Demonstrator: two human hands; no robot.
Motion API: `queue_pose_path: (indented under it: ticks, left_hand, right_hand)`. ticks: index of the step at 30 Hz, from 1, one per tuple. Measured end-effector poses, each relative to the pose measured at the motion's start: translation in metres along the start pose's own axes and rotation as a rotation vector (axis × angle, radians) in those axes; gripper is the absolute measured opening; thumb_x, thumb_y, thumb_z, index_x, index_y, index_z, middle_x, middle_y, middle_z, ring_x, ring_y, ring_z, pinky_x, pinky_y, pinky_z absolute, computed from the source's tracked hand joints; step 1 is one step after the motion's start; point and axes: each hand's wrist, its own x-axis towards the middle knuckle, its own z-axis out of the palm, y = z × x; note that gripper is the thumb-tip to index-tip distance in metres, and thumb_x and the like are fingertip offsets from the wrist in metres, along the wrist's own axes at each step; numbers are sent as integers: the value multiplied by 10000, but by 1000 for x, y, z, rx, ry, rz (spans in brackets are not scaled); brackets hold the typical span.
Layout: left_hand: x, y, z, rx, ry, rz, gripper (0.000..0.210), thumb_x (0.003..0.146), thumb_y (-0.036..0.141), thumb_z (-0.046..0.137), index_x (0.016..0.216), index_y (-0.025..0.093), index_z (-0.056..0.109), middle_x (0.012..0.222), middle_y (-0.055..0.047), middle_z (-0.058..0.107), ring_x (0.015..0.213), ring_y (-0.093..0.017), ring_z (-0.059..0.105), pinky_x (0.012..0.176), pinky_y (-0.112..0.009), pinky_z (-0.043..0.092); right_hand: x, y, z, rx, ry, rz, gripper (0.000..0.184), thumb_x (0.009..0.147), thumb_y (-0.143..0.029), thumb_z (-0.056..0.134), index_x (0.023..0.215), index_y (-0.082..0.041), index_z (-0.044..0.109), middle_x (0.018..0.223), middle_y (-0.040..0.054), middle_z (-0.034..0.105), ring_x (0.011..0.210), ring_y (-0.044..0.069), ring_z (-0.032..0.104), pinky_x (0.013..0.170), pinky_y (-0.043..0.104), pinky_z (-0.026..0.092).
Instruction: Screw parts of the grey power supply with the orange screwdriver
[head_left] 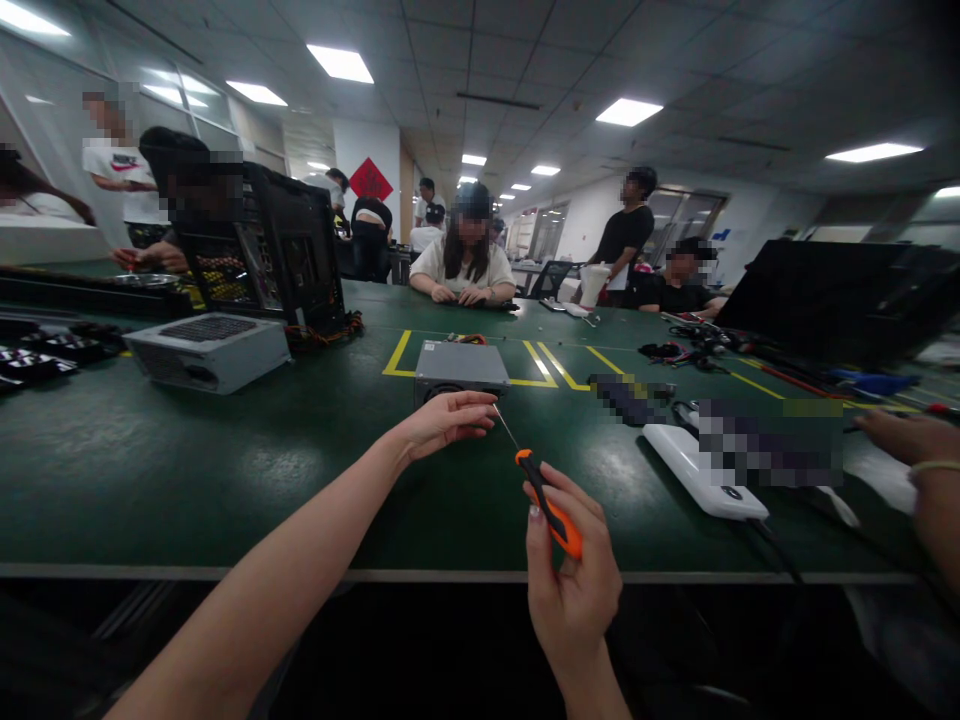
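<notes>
My right hand [574,570] grips the orange-and-black handle of a screwdriver [546,500] above the near edge of the green table [225,470]. The thin shaft slants up and left to its tip. My left hand [448,418] pinches at that tip with closed fingers; whether a screw sits between them cannot be told. Just beyond my left hand rests a grey power supply unit [460,368] inside a yellow marked rectangle.
A second grey power supply [208,350] and an open black computer case [289,250] stand at the left. A white device [701,470] with a cable lies at the right, beside another person's hand [911,440]. Several people sit or stand around the far side.
</notes>
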Motion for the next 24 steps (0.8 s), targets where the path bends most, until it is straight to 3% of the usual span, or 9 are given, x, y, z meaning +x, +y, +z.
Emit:
queue_pose_path:
  ticks: [3, 6, 9, 17, 24]
  left_hand:
    - [5, -8, -4, 264, 87, -1, 292, 756, 209, 610, 1029, 123, 551, 1001, -109, 602, 789, -118, 590, 704, -243, 481]
    - [10, -16, -6, 685, 188, 98, 223, 784, 217, 543, 983, 114, 537, 867, -84, 623, 708, -124, 593, 651, -261, 484]
    - [10, -21, -6, 912, 245, 189, 177, 763, 199, 534, 926, 133, 558, 828, -58, 613, 705, -139, 581, 662, -279, 474]
    - [5, -17, -4, 1111, 263, 265, 183, 759, 187, 504, 918, 164, 591, 881, -45, 618, 765, -154, 568, 707, -279, 456]
    - [5, -21, -5, 1118, 235, 308, 182, 764, 200, 504, 918, 184, 600, 873, -49, 621, 770, -166, 573, 684, -260, 449]
  right_hand:
    - [4, 9, 1, -116, -12, -7, 339, 772, -51, 515, 1084, -186, 510, 1130, 92, 541, 1004, 199, 558, 822, 380, 499]
    - [9, 18, 3, -189, -29, 12, 288, 793, -87, 505, 1064, -181, 521, 1113, 91, 553, 1015, 189, 550, 848, 362, 484]
    - [13, 23, 5, -212, -56, 39, 261, 813, -119, 487, 1063, -186, 517, 1113, 87, 556, 1021, 181, 547, 858, 355, 479]
    - [25, 26, 8, -253, -133, 71, 236, 843, -168, 439, 1067, -194, 511, 1133, 88, 547, 1066, 179, 518, 899, 377, 452]
    - [28, 28, 10, -231, -168, 89, 238, 846, -170, 429, 1070, -192, 508, 1137, 92, 542, 1074, 185, 509, 902, 400, 446]
